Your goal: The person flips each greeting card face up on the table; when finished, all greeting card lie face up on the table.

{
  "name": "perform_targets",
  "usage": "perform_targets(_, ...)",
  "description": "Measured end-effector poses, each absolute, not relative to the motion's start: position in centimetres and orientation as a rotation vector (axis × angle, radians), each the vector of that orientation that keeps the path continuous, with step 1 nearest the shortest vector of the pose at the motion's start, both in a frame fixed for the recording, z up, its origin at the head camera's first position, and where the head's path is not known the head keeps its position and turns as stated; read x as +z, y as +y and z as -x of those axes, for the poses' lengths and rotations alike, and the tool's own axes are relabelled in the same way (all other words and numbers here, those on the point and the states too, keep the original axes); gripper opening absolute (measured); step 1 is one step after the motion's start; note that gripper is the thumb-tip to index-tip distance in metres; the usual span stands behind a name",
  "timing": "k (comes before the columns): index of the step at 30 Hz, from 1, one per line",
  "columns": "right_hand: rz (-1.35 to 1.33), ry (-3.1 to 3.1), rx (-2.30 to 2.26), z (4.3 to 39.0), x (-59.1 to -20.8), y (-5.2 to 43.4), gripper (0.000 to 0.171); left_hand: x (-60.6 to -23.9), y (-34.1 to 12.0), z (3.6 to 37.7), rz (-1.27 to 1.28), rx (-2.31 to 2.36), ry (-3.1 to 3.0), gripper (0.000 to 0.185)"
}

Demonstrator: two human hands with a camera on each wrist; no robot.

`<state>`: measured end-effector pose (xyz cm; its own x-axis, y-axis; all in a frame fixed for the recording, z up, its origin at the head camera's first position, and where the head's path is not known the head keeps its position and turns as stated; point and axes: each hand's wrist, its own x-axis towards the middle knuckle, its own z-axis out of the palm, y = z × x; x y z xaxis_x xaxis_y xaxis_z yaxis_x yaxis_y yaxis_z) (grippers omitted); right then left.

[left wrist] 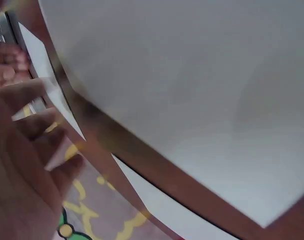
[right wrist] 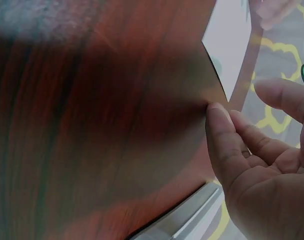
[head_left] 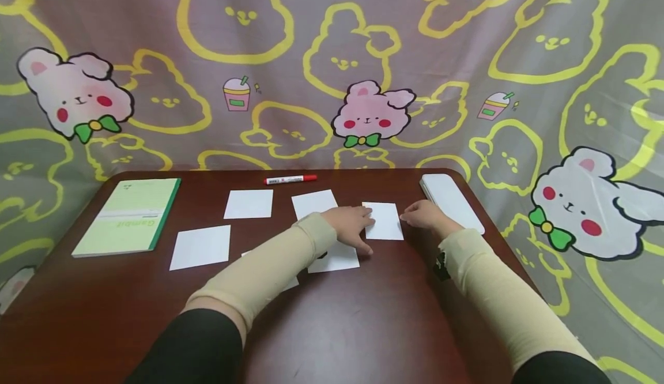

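While both hands lie flat-fingered, left hand (head_left: 353,225) and right hand (head_left: 422,215) touch opposite edges of a white card (head_left: 385,222), gripping nothing; white case (head_left: 450,201) lies shut just beyond the right

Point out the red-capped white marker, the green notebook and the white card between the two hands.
red-capped white marker (head_left: 289,180), head view, middle of its barrel.
green notebook (head_left: 131,215), head view, centre of its cover.
white card (head_left: 385,222), head view, bare middle between the hands.
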<state>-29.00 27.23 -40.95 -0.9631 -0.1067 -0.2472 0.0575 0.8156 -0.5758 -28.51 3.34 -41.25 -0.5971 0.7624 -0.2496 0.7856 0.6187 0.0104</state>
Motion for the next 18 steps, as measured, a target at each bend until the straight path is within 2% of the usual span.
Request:
perform_targets(4,0.003,2.684,-0.918,29.0,-41.1,26.7,0.033,-41.2,3.8,27.8,-1.246,-0.18,2.598,0.066)
perform_targets(11,-0.043,2.61,-1.034,29.1,-40.6,25.7,0.018,-41.5,4.2,27.7,-1.219,-0.191,2.633,0.068)
perform_targets(18,-0.17,2.451,-1.242,29.0,-40.9,25.8,0.026,-42.1,4.4,27.9,-1.217,-0.185,2.634,0.068)
